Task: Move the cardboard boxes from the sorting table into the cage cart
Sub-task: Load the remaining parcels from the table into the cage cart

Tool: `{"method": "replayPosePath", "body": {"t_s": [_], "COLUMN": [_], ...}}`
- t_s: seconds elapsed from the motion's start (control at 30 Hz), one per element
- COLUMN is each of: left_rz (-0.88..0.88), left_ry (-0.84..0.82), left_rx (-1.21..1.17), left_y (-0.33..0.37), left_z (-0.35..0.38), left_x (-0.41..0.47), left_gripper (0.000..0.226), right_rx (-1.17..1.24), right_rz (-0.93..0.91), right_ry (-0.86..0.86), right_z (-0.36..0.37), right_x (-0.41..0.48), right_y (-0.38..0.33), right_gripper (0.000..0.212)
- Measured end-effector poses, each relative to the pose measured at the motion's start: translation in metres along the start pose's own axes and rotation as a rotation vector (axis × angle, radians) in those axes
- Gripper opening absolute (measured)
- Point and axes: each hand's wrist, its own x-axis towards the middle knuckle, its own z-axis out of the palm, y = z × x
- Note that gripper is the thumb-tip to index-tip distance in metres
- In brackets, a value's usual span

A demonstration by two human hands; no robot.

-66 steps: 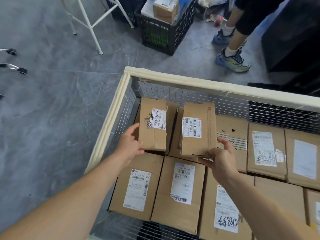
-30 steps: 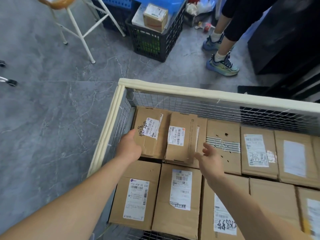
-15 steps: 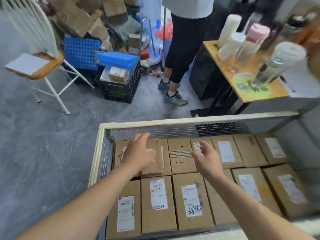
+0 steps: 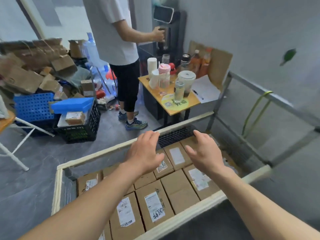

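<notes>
Neither grip holds anything: the left hand [image 4: 144, 154] and right hand [image 4: 205, 154] hover open, palms down and fingers spread, above the cardboard boxes [image 4: 180, 193] packed flat in the cage cart [image 4: 110, 150]. Both forearms reach forward over its near rim, and the white labels are mostly blurred (one near box carries dark handwriting I cannot read).

Little legible text in the cage cart

Black handwritten marks, possibly ending "8K8", cross one box's shipping label [image 4: 154, 208]; printed lines and barcodes on other labels are too blurred.
</notes>
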Motion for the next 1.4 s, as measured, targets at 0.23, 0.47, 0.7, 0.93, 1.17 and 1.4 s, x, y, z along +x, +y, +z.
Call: {"method": "replayPosePath", "body": {"t_s": [0.23,0.47,0.7,0.93,1.17,1.4], "left_rz": [0.224,0.444,0.670,0.934,1.179,1.349], "left_ry": [0.072,0.079,0.066,0.002,-0.066,-0.126], "left_rx": [0.062,0.124,0.123,0.072,0.031,-0.021], "left_y": [0.142,0.264,0.374,0.473,0.547,0.591], "left_z": [0.000,0.012,0.029,0.053,0.067,0.082], "left_x": [0.018,0.026,0.023,0.015,0.013,0.003], "left_gripper": [0.078,0.081,0.078,0.081,0.079,0.079], "right_rx": [-0.129,-0.288,-0.357,-0.464,-0.508,-0.547], "right_rz": [0.035,0.180,0.396,0.660,0.919,1.096], "right_ry": [0.143,0.210,0.272,0.332,0.413,0.450], "right_z": [-0.110,-0.193,-0.254,-0.300,-0.334,-0.341], "right_x": [-0.036,-0.089,-0.157,-0.227,-0.278,-0.311], "right_y": [0.095,0.182,0.253,0.297,0.307,0.309], "right_gripper": [0.069,0.067,0.069,0.079,0.075,0.070]}}
